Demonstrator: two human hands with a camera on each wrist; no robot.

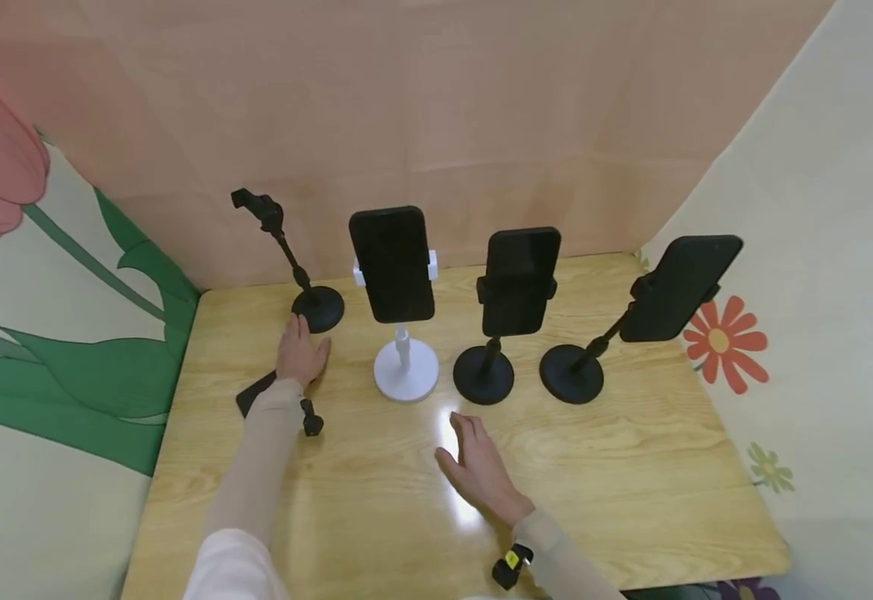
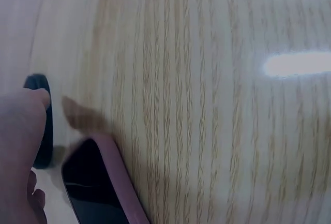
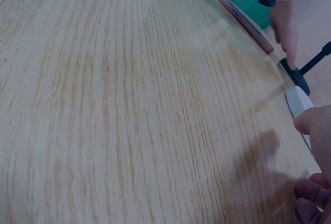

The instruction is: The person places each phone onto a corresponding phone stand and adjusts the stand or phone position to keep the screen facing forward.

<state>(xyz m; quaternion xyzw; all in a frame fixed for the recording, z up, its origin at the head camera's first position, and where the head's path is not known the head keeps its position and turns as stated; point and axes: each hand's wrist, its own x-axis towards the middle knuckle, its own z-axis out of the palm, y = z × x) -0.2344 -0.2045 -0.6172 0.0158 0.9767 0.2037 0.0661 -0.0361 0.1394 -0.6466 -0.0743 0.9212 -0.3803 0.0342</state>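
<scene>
My left hand [image 1: 300,354] reaches forward, its fingertips at the near edge of the round base of a black phone stand [image 1: 319,309] whose holder is tilted back with no phone in it. In the left wrist view its thumb side overlaps that dark base [image 2: 46,136]. A phone [image 1: 256,394] with a pink edge lies flat, partly hidden under my left wrist. My right hand [image 1: 481,471] is relaxed over the table, fingers apart from the thumb, holding nothing. Ahead of it are a white phone stand [image 1: 406,371] and a black phone stand [image 1: 484,375], each carrying a phone.
Farther right, another black phone stand [image 1: 572,375] carries a tilted phone [image 1: 679,287]. The wooden table [image 1: 376,517] meets a pink cloth backdrop [image 1: 436,117] behind the stands. Printed flower cloth [image 1: 819,275] hangs at the sides.
</scene>
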